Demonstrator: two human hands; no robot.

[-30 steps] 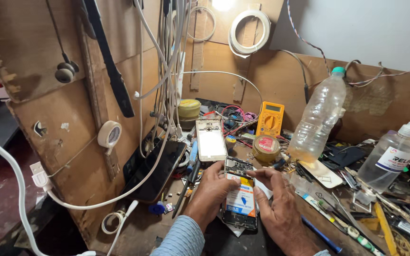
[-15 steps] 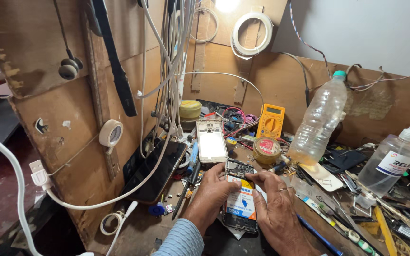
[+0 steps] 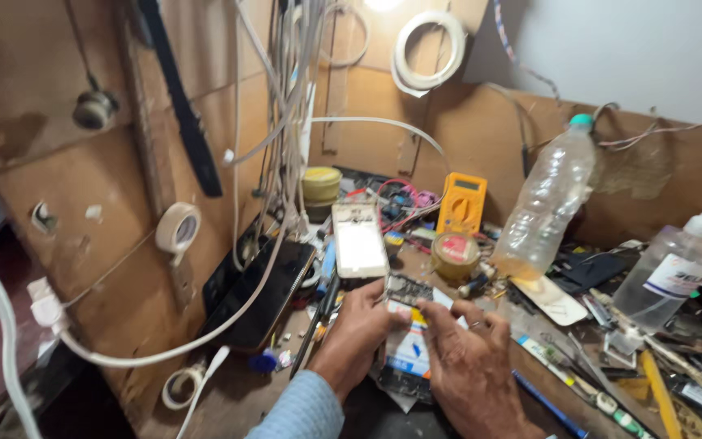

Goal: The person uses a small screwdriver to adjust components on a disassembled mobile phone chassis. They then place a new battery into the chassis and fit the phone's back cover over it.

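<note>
Since a second ago both hands have edged a little closer together over the opened phone (image 3: 409, 345), and the view has tipped slightly; the rest of the bench has stayed as it was. The phone lies flat at about 6 o'clock on the bench, its back off and a battery with a blue and orange label showing. The left hand (image 3: 359, 329) grips its left edge, fingers curled on the upper corner. The right hand (image 3: 465, 366) rests on its right side, fingers bent and pressed to the edge; whether they pinch anything I cannot tell. At 12 o'clock from the phone a white panel (image 3: 359, 241) leans upright. At 1 o'clock stands a tape roll (image 3: 454, 254), a yellow multimeter (image 3: 462, 203) behind it. At 2 o'clock a clear bottle (image 3: 548, 203) tilts. At 3 o'clock stands a spray bottle (image 3: 676, 264). At 10 o'clock a dark phone (image 3: 263, 289) lies under white cables (image 3: 205, 337).
</note>
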